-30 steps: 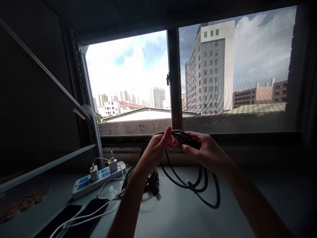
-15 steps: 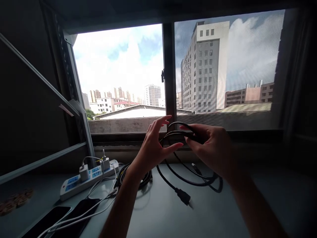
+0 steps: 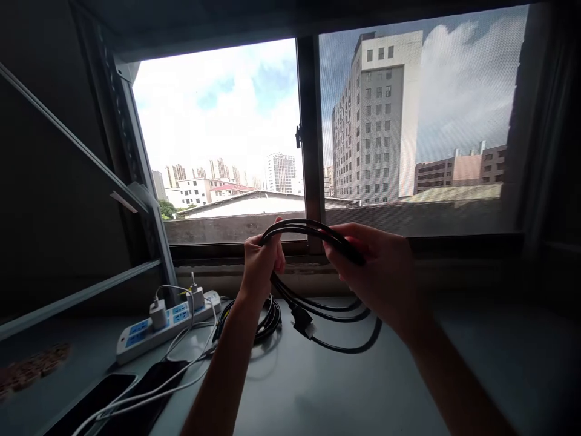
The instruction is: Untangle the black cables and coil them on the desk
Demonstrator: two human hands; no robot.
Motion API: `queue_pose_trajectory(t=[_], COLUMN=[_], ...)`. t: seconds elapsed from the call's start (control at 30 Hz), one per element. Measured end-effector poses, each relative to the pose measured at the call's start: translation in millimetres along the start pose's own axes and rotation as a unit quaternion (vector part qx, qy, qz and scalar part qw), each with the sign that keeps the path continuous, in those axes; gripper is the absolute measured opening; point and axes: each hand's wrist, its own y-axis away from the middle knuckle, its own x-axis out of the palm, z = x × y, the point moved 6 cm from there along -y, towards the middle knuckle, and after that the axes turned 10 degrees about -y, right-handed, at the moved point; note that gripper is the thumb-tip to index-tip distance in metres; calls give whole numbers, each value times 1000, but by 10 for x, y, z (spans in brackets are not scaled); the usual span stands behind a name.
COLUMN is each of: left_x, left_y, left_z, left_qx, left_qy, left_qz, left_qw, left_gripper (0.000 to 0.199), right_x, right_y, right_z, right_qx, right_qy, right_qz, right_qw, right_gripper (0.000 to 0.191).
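Observation:
A black cable [image 3: 297,225] with a bulky plug [image 3: 301,319], shaped like an HDMI connector, hangs in loose loops between my two hands above the table. My left hand [image 3: 263,260] is closed around the left side of the loops. On the right side, my right hand [image 3: 370,260] grips the bundled strands between thumb and fingers. The lower loops and the plug dangle below, between the hands. Part of the cable is hidden behind my right hand and inside both grips.
On the table [image 3: 345,393] at left stand a white power strip [image 3: 167,324] with two chargers, white cords [image 3: 149,396] and dark phones [image 3: 97,396]. Another coil of black cable [image 3: 272,321] lies behind my left forearm. A window [image 3: 311,151] is ahead; a metal frame [image 3: 140,145] stands left.
My left hand, open beside the loops before, has closed on them and shifted slightly left. The plug has swung up and leftward, and the loops are gathered closer together.

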Motion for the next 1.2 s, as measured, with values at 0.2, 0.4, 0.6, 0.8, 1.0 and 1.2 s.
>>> queue_pose_trajectory(t=[0.2, 0.4, 0.6, 0.8, 1.0, 1.2], left_x=[-24, -30, 85, 147, 392, 753], left_y=[38, 61, 121, 136, 154, 337], left_z=[31, 51, 23, 49, 288, 631], left_qx=[-79, -95, -109, -128, -151, -240], left_qy=[87, 36, 87, 151, 104, 32], left_qz=[-34, -68, -47, -29, 73, 214], left_qw=[992, 993, 989, 980, 980, 946], left_gripper=[55, 49, 52, 54, 45, 25], right_x=[-166, -109, 6, -146, -124, -197], right_y=[-108, -41, -34, -67, -4, -10], right_z=[-122, -59, -221, -277, -171, -94], right_qx=[7, 41, 146, 182, 216, 141], right_qy=[184, 75, -101, -215, -281, -267], right_qz=[-49, -6, 93, 6, -11, -82], right_qw=[982, 996, 980, 959, 935, 950], right_gripper=[18, 21, 35, 44, 46, 48])
